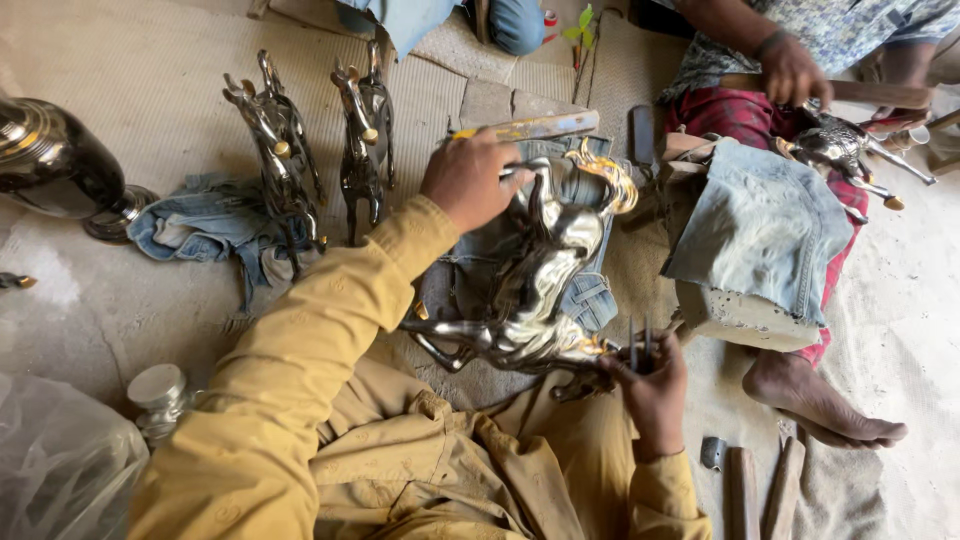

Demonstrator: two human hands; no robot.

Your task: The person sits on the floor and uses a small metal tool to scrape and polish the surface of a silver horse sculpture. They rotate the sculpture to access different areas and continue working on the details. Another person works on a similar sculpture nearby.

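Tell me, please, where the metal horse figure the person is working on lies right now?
In the head view, the metal horse figure lies centre frame on denim cloth over the person's lap, between the left hand at its back and the right hand at its legs.

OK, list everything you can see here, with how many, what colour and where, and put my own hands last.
metal horse figure: one, silver with gold mane, on my lap over denim
standing horse figures: two, dark silver, upper left on the mat
metal vase: one, dark polished, far left
denim rags: several, faded blue, under the figures and on the block at right
wooden stick: one, pale, above the horse
small metal lid: one, silver, lower left
co-worker's hand: one, upper right, on another silver figure
bare foot: one, lower right
left hand: gripping the stick, resting on the horse
right hand: holding thin dark tools by the horse's legs
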